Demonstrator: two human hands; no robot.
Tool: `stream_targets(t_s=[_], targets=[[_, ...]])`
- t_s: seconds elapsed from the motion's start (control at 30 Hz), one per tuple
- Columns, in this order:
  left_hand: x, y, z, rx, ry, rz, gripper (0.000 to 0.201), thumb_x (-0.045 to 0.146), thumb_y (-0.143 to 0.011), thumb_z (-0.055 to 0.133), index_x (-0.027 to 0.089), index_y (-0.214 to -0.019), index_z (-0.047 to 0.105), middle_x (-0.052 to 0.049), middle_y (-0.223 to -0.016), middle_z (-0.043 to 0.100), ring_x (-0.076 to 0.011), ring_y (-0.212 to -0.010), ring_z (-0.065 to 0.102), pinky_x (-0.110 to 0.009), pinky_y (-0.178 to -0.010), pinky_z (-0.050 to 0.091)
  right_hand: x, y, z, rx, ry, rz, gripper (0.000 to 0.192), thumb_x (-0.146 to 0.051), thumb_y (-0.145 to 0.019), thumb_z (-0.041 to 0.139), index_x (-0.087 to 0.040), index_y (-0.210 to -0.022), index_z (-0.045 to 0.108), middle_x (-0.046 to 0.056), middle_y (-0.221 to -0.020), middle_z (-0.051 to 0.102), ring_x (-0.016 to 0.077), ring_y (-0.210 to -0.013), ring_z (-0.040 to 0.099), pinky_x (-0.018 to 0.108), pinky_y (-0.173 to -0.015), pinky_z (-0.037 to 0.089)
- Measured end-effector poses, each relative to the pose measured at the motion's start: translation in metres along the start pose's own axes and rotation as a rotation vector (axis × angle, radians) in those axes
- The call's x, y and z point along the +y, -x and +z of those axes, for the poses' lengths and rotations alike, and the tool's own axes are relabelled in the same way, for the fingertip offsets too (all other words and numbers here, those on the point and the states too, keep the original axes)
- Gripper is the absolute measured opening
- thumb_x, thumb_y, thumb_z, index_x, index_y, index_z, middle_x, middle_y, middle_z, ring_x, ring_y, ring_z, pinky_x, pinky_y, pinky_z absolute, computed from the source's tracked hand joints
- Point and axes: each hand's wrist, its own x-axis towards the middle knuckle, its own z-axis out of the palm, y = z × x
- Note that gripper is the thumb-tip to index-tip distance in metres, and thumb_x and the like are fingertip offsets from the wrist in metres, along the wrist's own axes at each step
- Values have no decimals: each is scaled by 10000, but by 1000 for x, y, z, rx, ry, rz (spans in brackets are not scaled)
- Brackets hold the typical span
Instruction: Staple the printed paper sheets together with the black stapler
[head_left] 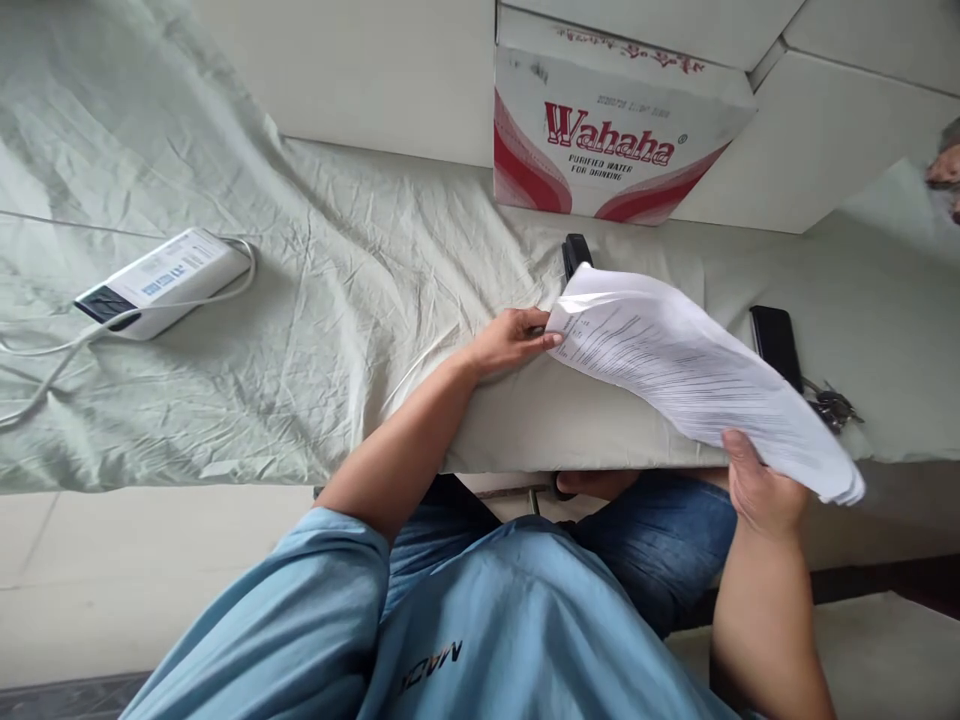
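Observation:
A bent sheaf of printed paper sheets [675,350] is held up above the cloth-covered table in both my hands. My left hand [514,340] pinches its left end between thumb and fingers, near a folded-over corner. At the lower right edge, my right hand [765,490] grips the sheets with the thumb on top and the other fingers hidden underneath. Just behind the left end of the paper lies a black object [576,252] that looks like a stapler, partly covered by the sheets.
A Wahaha water carton [622,130] stands at the back among white boxes. On the right lie a flat black object [775,345] and a bunch of keys [836,405]. A white device [169,275] with a cable rests at the left on the wrinkled cloth [360,260].

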Motion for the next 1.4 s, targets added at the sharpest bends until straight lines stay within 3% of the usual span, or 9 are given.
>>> stream_targets(t_s=[0.1, 0.37, 0.53, 0.63, 0.77, 0.93, 1.07, 1.2, 1.4], targets=[[-4, -4, -2, -99, -346, 120, 423, 542, -1002, 697, 230, -720, 655, -33, -823, 668, -193, -766, 597, -356, -798, 466, 3, -1, -1, -93, 81, 32, 678, -625, -842, 989, -278, -1402, 826, 108, -1503, 813, 376, -1560, 682, 649, -1445, 409], [-3, -2, -1, -46, -476, 86, 412, 480, -1059, 542, 262, -765, 353, 32, -714, 426, -156, -705, 451, -326, -725, 392, 3, 6, 2, -51, 36, 66, 739, -598, -895, 961, -227, -1506, 774, 136, -1557, 773, 398, -1582, 654, 681, -1428, 406], [-5, 0, -3, -24, -386, 133, 248, 414, -1039, 591, 223, -889, 639, -59, -964, 707, -206, -941, 652, -343, -881, 513, 8, 11, -5, 24, 59, 26, 766, -663, -858, 971, -217, -1454, 789, 161, -1487, 797, 445, -1523, 692, 708, -1361, 489], [-7, 0, -4, -55, -413, 128, 208, 339, -1009, 591, 197, -1004, 743, -107, -1133, 803, -240, -1084, 731, -356, -981, 534, 11, 12, -5, -12, 44, 84, 748, -659, -861, 971, -242, -1454, 787, 135, -1461, 812, 418, -1537, 683, 708, -1392, 446], [-5, -3, 3, 22, -506, 54, 221, 338, -1038, 549, 199, -988, 715, -38, -913, 741, -190, -873, 667, -323, -861, 509, 11, 10, -7, -79, 61, 155, 783, -632, -838, 998, -242, -1483, 786, 125, -1505, 804, 398, -1603, 631, 674, -1442, 375], [9, -12, 18, 105, -530, -13, 199, 279, -1101, 500, 219, -992, 655, 7, -751, 652, -167, -706, 600, -314, -785, 486, 6, 17, -11, -183, -89, 408, 807, -590, -727, 1072, -288, -1436, 833, 95, -1487, 833, 398, -1567, 681, 628, -1392, 490], [19, -37, 22, 70, -620, -107, 179, 209, -1042, 563, 218, -903, 675, -8, -735, 665, -174, -687, 594, -332, -770, 469, -5, 32, -2, -131, -206, 658, 816, -539, -631, 1118, -286, -1366, 870, 90, -1430, 862, 390, -1506, 734, 563, -1310, 601], [10, -61, 25, 145, -621, -118, 130, 130, -925, 642, 211, -850, 711, -34, -831, 754, -190, -780, 648, -331, -815, 488, -13, 50, 12, -38, -309, 902, 781, -476, -554, 1146, -269, -1265, 899, 81, -1348, 892, 372, -1428, 781, 484, -1176, 700], [-16, -58, 34, 359, -575, -45, 254, 64, -942, 626, 214, -1099, 757, -28, -912, 814, -194, -808, 678, -342, -855, 512, -15, 64, 34, 71, -339, 909, 692, -450, -600, 1106, -302, -1244, 902, 66, -1354, 891, 363, -1432, 779, 458, -1111, 732]])
